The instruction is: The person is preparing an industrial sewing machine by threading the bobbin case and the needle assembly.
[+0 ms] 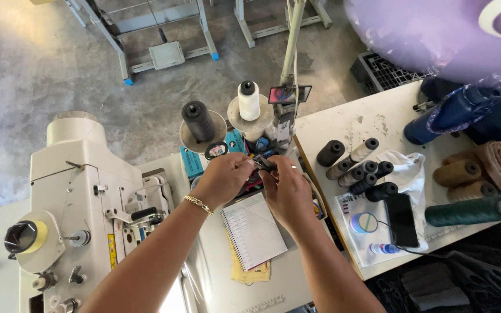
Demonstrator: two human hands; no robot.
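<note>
Your two hands meet above the tray of small sewing items, just behind the spiral notebook (254, 230). Your left hand (222, 178) is curled, with thumb and fingers pinched together at the front. Your right hand (287, 194) comes from the other side, and its fingertips (267, 171) close on the same small dark tool (264, 164) that sticks out between both hands. So both hands are shut on this piece; only a little of it shows, and I cannot tell exactly what it is. It looks like small snips or a metal part.

I judge that you are in a fine fitting or adjusting step on this piece, held in the air and not resting on the table.

Just beyond your grip stand the black thread cone (199, 120) and the white thread cone (249, 100) on their round stands. To the left of your left hand is the cream sewing machine (82, 197). To the right of your right hand, well apart, lie a group of dark spools (362, 171) and a black phone (402, 219).

The next move, I think, calls for a steady left pinch while the right fingertips do the small work. The piece is tiny and could slip down among the tray clutter.
</note>
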